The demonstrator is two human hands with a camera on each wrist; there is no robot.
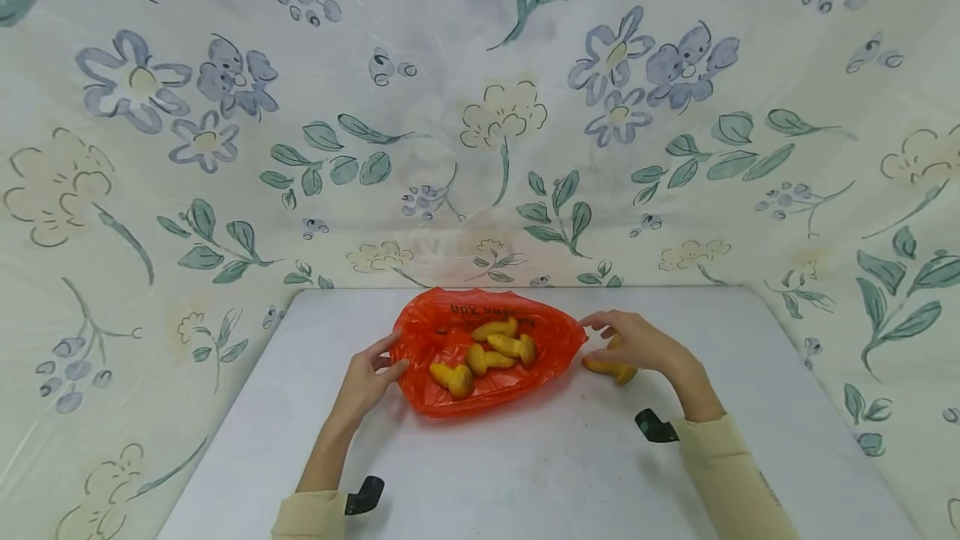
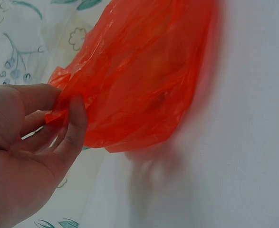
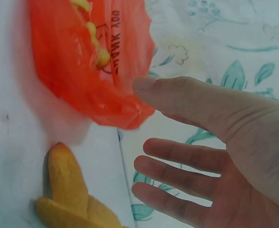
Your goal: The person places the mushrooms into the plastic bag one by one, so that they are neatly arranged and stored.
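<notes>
A red plastic bag (image 1: 420,386) with dark print lies on its side, its mouth spread wide. Inside it are several yellow mushrooms (image 1: 491,358). At the bag's left end, my left hand (image 1: 366,383) pinches the rim; the left wrist view shows thin film bunched between thumb and fingers of this hand (image 2: 30,137). My right hand (image 1: 637,342) is at the other end, one fingertip right at the bag's edge and the other fingers spread and nearly straight. Below this hand, more yellow mushrooms (image 3: 68,180) lie outside the bag, partly hidden by it in the head view.
Everything lies on a white table (image 1: 517,482). A cloth printed with flowers and leaves (image 1: 465,215) hangs behind the table and down both sides. Small black devices (image 1: 365,496) stick out from both sleeve cuffs.
</notes>
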